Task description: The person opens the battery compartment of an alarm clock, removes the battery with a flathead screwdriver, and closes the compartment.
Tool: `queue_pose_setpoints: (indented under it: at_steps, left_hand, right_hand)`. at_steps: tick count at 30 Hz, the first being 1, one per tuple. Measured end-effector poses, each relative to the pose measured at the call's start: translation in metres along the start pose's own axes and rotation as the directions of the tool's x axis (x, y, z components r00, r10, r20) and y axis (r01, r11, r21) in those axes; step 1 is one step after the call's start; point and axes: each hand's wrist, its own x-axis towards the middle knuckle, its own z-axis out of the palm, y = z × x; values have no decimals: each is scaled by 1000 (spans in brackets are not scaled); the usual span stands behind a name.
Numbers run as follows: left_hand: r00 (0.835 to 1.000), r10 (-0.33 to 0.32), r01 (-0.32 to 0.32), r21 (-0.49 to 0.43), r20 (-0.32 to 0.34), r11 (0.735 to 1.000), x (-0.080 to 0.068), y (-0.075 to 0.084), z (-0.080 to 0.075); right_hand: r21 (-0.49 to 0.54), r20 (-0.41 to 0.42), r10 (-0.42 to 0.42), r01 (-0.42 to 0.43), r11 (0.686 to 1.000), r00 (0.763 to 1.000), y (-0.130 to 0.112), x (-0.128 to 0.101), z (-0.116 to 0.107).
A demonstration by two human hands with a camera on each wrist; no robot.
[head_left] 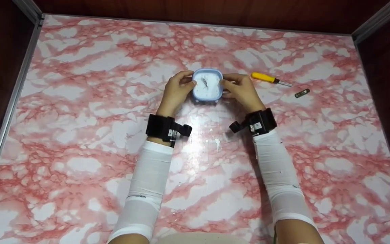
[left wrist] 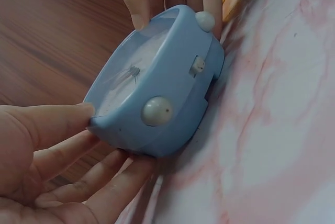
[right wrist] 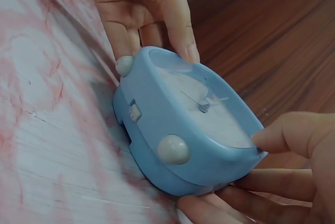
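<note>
We are holding a small blue alarm clock point(head_left: 207, 85) between both hands near the middle of the counter point(head_left: 80, 101), toward its far edge. The left hand point(head_left: 175, 92) and right hand point(head_left: 240, 90) are each clamping a side, thumb curled over the front rim and fingers point(left wrist: 112, 182) beneath, so the dial is facing up, probably for steadiness. A yellow-handled screwdriver point(head_left: 269, 79) and a small dark metal piece point(head_left: 302, 93) are lying to the right, apart from the clock.

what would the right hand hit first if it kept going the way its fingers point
The right hand points left, straight into the blue clock it already grips, so the clock comes first; beyond it is the left hand on the opposite side.
</note>
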Motion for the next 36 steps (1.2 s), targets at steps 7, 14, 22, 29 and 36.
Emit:
queue_pose_setpoints:
  at_steps: [7, 14, 22, 29, 36]
  left_hand:
    - [1000, -16, 16, 93, 0, 996, 1, 1, 1]
    - [999, -36, 35, 121, 9, 992, 1, 0, 2]
    - [999, -45, 42, 122, 17, 992, 2, -2, 0]
    - [999, -52, 52, 130, -3, 990, 5, -7, 1]
    - [998, -63, 65, 126, -23, 990, 6, -9, 4]
  right_hand:
    - [17, 10, -2, 2, 1000, 1000, 3, 3, 0]
    - [-20, 0, -7, 7, 1000, 1000, 4, 3, 1]
    - [-39, -9, 1, -1, 999, 1000, 4, 2, 2]
    - [-59, -21, 4, -5, 998, 1000, 6, 3, 3]
    - [-81, -56, -5, 1, 997, 998, 7, 4, 7]
